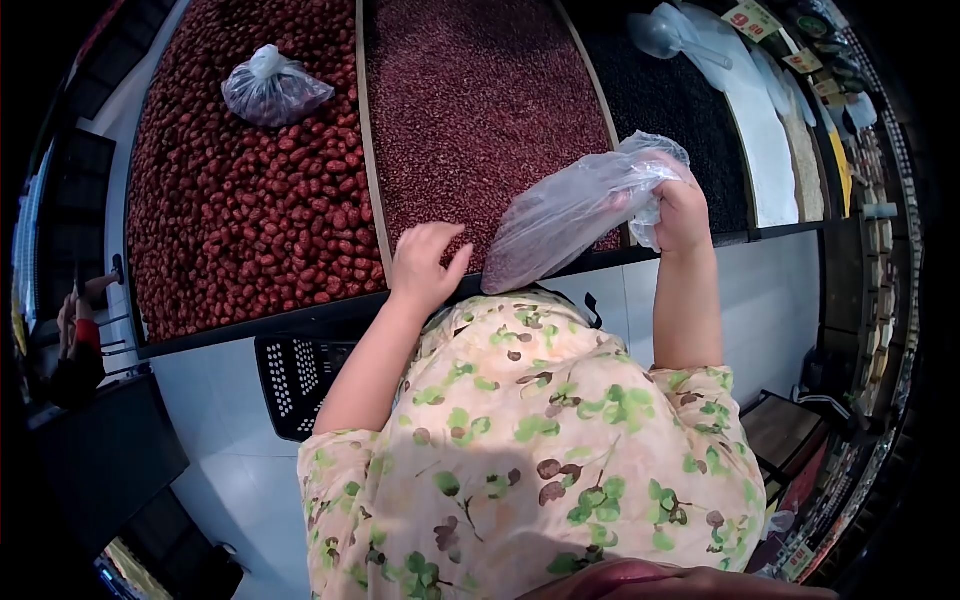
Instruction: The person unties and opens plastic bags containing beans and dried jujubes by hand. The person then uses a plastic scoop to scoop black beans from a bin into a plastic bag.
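My right hand [682, 205] is closed around the gathered top of a clear plastic bag [565, 220]. The bag slants down to the left, in front of the bin's front edge; a reddish tint shows at its low end, and I cannot tell whether that is its contents or the beans behind. My left hand [428, 262] holds nothing, its fingers loosely bent and the thumb apart. It is over the front edge of a bin of small dark red beans [480, 110], left of the bag and not touching it.
Red dates [260, 215] fill the left bin, with a knotted plastic bag [275, 90] on top. Black grains [660, 120] and a clear scoop [660, 38] lie to the right. A black basket [300, 380] is below the bins. Another person's hand [68, 315] shows at far left.
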{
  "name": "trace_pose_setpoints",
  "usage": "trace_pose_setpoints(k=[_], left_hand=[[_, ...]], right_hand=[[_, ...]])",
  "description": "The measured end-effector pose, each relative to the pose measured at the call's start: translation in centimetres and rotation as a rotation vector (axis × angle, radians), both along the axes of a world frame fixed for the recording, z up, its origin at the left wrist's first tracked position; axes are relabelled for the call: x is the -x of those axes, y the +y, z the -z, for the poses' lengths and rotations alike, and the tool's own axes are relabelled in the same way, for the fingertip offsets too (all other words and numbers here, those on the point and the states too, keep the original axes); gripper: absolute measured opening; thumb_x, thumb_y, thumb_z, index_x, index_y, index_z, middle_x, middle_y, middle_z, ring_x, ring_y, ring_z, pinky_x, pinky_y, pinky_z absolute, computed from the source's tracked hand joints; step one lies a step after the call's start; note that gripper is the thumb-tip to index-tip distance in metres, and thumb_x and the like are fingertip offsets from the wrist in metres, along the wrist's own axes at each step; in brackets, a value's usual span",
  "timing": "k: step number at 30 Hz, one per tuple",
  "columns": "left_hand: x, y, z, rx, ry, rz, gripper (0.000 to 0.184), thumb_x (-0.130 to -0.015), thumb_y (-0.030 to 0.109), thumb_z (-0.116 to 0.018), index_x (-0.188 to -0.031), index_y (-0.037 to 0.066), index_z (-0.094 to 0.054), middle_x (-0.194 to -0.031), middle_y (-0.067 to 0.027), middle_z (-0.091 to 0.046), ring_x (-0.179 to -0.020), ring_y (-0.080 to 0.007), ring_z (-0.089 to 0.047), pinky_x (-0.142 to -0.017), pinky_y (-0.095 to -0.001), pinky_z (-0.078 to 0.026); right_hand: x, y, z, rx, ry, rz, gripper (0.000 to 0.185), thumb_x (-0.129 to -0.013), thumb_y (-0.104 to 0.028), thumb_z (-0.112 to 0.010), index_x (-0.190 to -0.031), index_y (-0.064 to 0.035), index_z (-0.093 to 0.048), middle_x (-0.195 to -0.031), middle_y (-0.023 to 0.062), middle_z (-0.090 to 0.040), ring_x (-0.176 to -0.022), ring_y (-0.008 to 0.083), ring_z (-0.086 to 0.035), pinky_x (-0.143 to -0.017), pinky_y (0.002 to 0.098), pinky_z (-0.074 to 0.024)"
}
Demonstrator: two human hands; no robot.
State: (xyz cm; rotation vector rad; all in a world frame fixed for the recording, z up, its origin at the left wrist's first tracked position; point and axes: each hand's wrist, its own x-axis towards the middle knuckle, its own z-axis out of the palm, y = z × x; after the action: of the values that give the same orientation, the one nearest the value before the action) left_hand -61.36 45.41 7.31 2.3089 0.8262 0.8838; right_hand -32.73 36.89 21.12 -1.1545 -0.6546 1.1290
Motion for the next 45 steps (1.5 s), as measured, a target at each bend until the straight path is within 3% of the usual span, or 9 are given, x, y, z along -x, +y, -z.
trace_pose_setpoints(k=[3, 9, 15, 23, 26, 29, 38, 39, 45], left_hand=[[0.3, -3.3, 0.1, 0.287, 0.226, 0.075, 0.045, -0.074, 0.035, -0.071, -0.105, 0.004, -0.063, -0.099, -0.0151, -0.063, -0.093, -0.0327, -0.059, -0.083, -0.0385, -0.047], [-0.3, -4.7, 1.2, 0.292, 0.13, 0.02, 0.032, -0.072, 0.018, -0.074, -0.096, 0.001, -0.065, -0.096, -0.0141, -0.063, -0.09, -0.0316, -0.06, -0.081, -0.0375, -0.048], [-1.6, -4.9, 0.9, 0.588, -0.176, -0.091, 0.022, -0.072, 0.004, -0.067, -0.093, -0.004, -0.063, -0.095, -0.0142, -0.064, -0.089, -0.0281, -0.063, -0.079, -0.0318, -0.049], [-2.6, -3.7, -2.3, 0.748, -0.541, -0.147, 0.012, -0.077, -0.006, -0.06, -0.089, -0.005, -0.062, -0.087, -0.006, -0.063, -0.08, -0.0109, -0.057, -0.074, -0.023, -0.045], [-2.5, -3.0, -5.2, 0.731, -0.675, -0.107, 0.009, -0.081, -0.006, -0.058, -0.089, -0.004, -0.06, -0.094, -0.0057, -0.061, -0.085, -0.0109, -0.055, -0.077, -0.0237, -0.044], [-2.6, -2.1, -8.1, 0.623, -0.793, -0.105, 0.006, -0.083, -0.005, -0.058, -0.089, -0.003, -0.06, -0.094, -0.0056, -0.059, -0.084, -0.0106, -0.054, -0.078, -0.0239, -0.042], [-2.2, 1.4, -17.5, 0.282, -0.835, -0.096, 0.003, -0.082, -0.004, -0.055, -0.083, -0.003, -0.056, -0.088, -0.0063, -0.057, -0.08, -0.0112, -0.05, -0.077, -0.0247, -0.04], [-2.1, 1.8, -18.1, 0.259, -0.829, -0.109, 0.002, -0.081, -0.003, -0.055, -0.083, -0.003, -0.056, -0.088, -0.0064, -0.058, -0.08, -0.0114, -0.05, -0.077, -0.025, -0.04], [-2.1, 4.0, -20.2, 0.214, -0.75, -0.153, 0.004, -0.082, -0.003, -0.053, -0.085, -0.003, -0.056, -0.09, -0.0068, -0.057, -0.081, -0.0116, -0.05, -0.077, -0.0245, -0.04]], right_hand=[[0.2, 0.3, -0.7, -0.012, 0.001, -0.085, 0.027, -0.074, -0.004, -0.038, -0.09, 0.0062, -0.057, -0.074, 0.0176, -0.061, -0.071, 0.0298, -0.062, -0.074, 0.0384, -0.0509], [0.8, 2.1, -3.6, -0.11, -0.007, -0.109, 0.017, -0.08, -0.008, -0.036, -0.075, -0.0006, -0.051, -0.062, 0.0155, -0.057, -0.065, 0.032, -0.062, -0.072, 0.0439, -0.0524], [0.1, 4.4, -6.1, -0.356, 0.077, -0.294, 0.022, -0.081, -0.008, -0.035, -0.086, 0.0011, -0.054, -0.058, 0.0131, -0.055, -0.059, 0.0296, -0.06, -0.072, 0.0447, -0.0516], [-1.8, 7.9, -9.8, -0.486, 0.008, -0.356, 0.021, -0.084, -0.009, -0.036, -0.086, 0.0008, -0.055, -0.063, 0.0088, -0.056, -0.062, 0.0242, -0.059, -0.079, 0.0478, -0.0498], [-3.5, 9.9, -10.8, -0.454, 0.07, -0.34, 0.027, -0.088, -0.011, -0.03, -0.085, -0.0006, -0.054, -0.063, 0.0053, -0.053, -0.065, 0.022, -0.058, -0.089, 0.0547, -0.0444], [-4.6, 13.2, -11.6, -0.388, 0.2, -0.162, 0.011, -0.078, -0.001, -0.044, -0.081, -0.0004, -0.055, -0.066, 0.0108, -0.057, -0.059, 0.0233, -0.059, -0.059, 0.0377, -0.0526], [-9.4, 21.5, -8.0, -0.253, 0.126, -0.367, 0.014, -0.077, -0.008, -0.052, -0.069, 0.0012, -0.057, -0.061, 0.011, -0.056, -0.054, 0.0215, -0.054, -0.055, 0.0332, -0.0477], [-7.8, 20.1, -9.2, -0.131, -0.114, -0.177, 0.017, -0.082, -0.006, -0.044, -0.082, 0.0008, -0.059, -0.07, 0.0061, -0.057, -0.068, 0.019, -0.059, -0.076, 0.0414, -0.0521], [-8.2, 23.2, -6.9, -0.04, -0.323, -0.119, 0.011, -0.072, 0.001, -0.053, -0.076, 0.0007, -0.063, -0.074, 0.0096, -0.062, -0.066, 0.0212, -0.06, -0.063, 0.0356, -0.0485]])
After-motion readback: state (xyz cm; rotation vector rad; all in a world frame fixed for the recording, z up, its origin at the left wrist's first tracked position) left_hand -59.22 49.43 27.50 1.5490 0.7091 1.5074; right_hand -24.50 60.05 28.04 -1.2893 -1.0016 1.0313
